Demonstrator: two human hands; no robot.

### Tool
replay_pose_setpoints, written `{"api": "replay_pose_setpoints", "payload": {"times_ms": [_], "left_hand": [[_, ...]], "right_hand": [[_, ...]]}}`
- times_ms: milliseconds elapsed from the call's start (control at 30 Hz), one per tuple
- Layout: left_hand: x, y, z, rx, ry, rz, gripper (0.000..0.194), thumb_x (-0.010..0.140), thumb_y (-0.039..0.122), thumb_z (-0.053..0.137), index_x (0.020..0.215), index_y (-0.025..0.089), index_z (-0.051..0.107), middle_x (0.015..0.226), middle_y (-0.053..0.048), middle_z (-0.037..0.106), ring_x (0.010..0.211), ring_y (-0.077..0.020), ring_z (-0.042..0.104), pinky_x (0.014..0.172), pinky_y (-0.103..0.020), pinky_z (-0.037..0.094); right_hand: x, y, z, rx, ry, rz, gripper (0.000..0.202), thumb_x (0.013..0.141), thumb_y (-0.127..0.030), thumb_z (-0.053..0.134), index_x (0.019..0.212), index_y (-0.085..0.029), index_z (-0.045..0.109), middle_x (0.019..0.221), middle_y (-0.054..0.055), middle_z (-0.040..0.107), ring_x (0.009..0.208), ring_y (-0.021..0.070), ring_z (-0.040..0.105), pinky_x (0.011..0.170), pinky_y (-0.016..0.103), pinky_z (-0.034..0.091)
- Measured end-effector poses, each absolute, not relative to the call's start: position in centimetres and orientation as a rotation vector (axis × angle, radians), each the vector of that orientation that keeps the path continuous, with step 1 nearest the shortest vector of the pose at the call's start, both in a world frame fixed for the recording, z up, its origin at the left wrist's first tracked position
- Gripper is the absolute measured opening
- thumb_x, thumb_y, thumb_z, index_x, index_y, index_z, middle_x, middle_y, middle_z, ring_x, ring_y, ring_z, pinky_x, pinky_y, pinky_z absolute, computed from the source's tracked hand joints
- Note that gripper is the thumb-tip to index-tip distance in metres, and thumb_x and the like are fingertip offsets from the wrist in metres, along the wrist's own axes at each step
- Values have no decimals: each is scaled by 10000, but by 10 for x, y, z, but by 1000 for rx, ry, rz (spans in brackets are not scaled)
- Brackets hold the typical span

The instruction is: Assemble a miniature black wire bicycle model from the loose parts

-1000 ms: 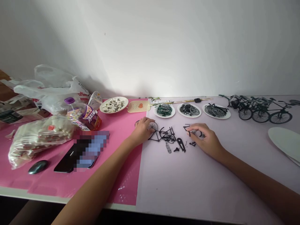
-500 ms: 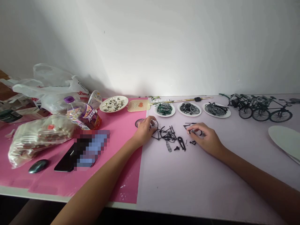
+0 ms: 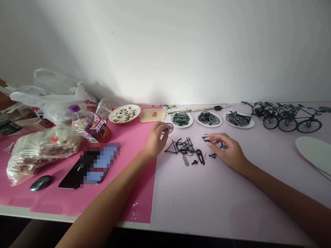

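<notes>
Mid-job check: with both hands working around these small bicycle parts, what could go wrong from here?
The left hand pinches the thin black spoked wheel; too hard a squeeze might bend its spokes.

The small black saddle-shaped piece lies loose between the black bicycle frame and the right hand, so a stray brush could knock it away.

Whatever the right fingertips may hold is too small to tell, so a drop there might go unnoticed.

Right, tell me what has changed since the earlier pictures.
The left hand has moved the black spoked wheel toward the wall, away from the black miniature bicycle frame, uncovering more of it. The right hand stayed roughly in place; the white plates of parts stayed put.
</notes>
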State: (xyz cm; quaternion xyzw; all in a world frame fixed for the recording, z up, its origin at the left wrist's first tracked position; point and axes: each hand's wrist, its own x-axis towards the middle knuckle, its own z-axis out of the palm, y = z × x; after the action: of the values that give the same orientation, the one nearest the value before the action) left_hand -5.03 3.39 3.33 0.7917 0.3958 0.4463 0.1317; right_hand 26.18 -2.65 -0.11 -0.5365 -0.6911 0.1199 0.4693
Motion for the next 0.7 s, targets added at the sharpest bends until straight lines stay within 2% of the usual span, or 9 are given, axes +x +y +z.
{"api": "replay_pose_setpoints", "payload": {"times_ms": [100, 200, 300, 367, 433, 567, 700], "left_hand": [[-38, 23, 32, 2234, 1108, 1371, 114, 1022, 190, 578, 1130, 223, 594, 1099, -67, 716, 965, -180, 696, 877, -324, 585], [-24, 7, 28, 2251, 985, 1358, 144, 1033, 206, 602, 1166, 238, 555, 1099, -55, 725, 953, -178, 706, 880, -332, 579], [-11, -8, 22, 2207, 942, 1244, 263, 1029, 205, 624, 1270, 260, 534, 1132, -58, 738, 1019, -199, 736, 912, -351, 595], [-5, -15, 19, 2174, 896, 1167, 273, 1026, 193, 623, 1281, 263, 556, 1168, -63, 743, 1058, -203, 747, 924, -348, 613], [-2, -17, 16, 2157, 872, 1115, 260, 1016, 169, 621, 1260, 257, 599, 1185, -68, 745, 1056, -202, 752, 929, -346, 624], [0, -17, 13, 2166, 872, 1070, 267, 1009, 162, 620, 1260, 248, 654, 1173, -82, 754, 1023, -207, 755, 921, -355, 626], [0, -16, 12, 2231, 845, 1049, 157, 1029, 235, 646, 1171, 226, 712, 1089, -83, 768, 937, -205, 743, 869, -348, 613]], "right_hand": [[262, -27, -1, -1295, -1727, 275, 263, 964, -480, 717, 1090, -262, 794, 1033, 92, 771, 890, 252, 747, 551, 307, 551], [260, -28, 1, -1285, -1746, 247, 241, 966, -481, 719, 1042, -266, 797, 1010, 90, 768, 901, 262, 744, 519, 307, 540], [257, -29, 2, -1231, -1773, 214, 182, 974, -434, 721, 1038, -278, 791, 996, 76, 768, 916, 262, 739, 653, 358, 612], [255, -31, 3, -1166, -1800, 190, 135, 976, -395, 727, 1038, -289, 782, 996, 69, 770, 937, 265, 737, 793, 414, 638], [253, -32, 3, -1105, -1831, 172, 99, 972, -370, 737, 1028, -297, 773, 1000, 68, 774, 959, 275, 737, 860, 453, 635], [249, -34, 3, -1028, -1863, 145, 56, 972, -342, 738, 1002, -302, 764, 983, 70, 780, 955, 289, 738, 879, 491, 627], [247, -36, 3, -1006, -1874, 173, 54, 971, -329, 735, 1006, -300, 765, 967, 68, 780, 921, 283, 739, 845, 482, 630]]}}
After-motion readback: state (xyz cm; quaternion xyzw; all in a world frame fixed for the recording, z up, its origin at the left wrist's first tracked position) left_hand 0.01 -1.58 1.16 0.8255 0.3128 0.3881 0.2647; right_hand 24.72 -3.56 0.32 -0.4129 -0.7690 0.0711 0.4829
